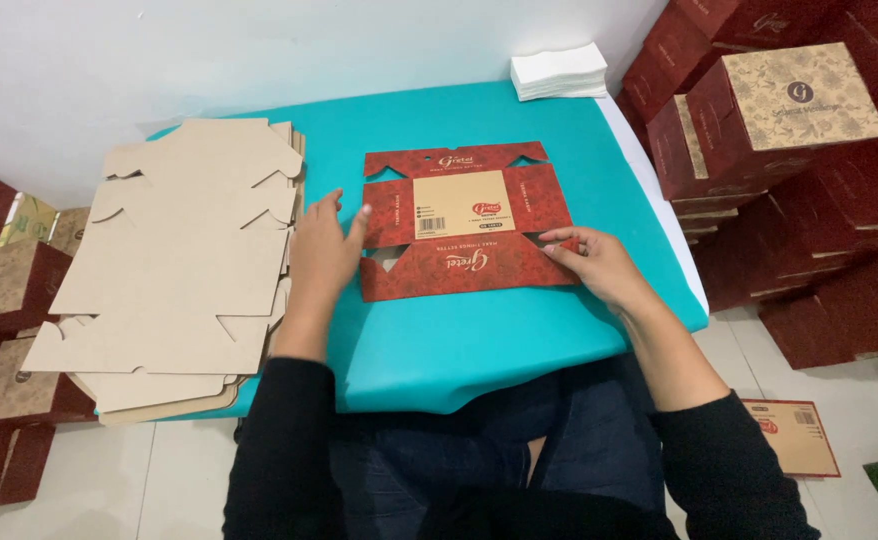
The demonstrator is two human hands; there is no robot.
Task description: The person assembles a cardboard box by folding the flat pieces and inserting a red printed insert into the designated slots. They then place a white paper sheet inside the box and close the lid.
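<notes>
A flat red die-cut carton blank (pixel 464 218) with a beige middle panel lies printed side up on the teal table cover (pixel 459 340). My left hand (pixel 324 245) rests at the blank's left edge, fingers spread, fingertips touching the left flap. My right hand (pixel 594 260) presses its fingertips on the near right corner of the blank. Neither hand grips anything.
A stack of plain brown carton blanks (pixel 184 260) lies face down at the table's left. White folded sheets (pixel 559 70) sit at the far right corner. Assembled red and beige boxes (pixel 789 150) are piled at the right, more boxes (pixel 4 290) at the left. One flat blank (pixel 794 435) lies on the floor.
</notes>
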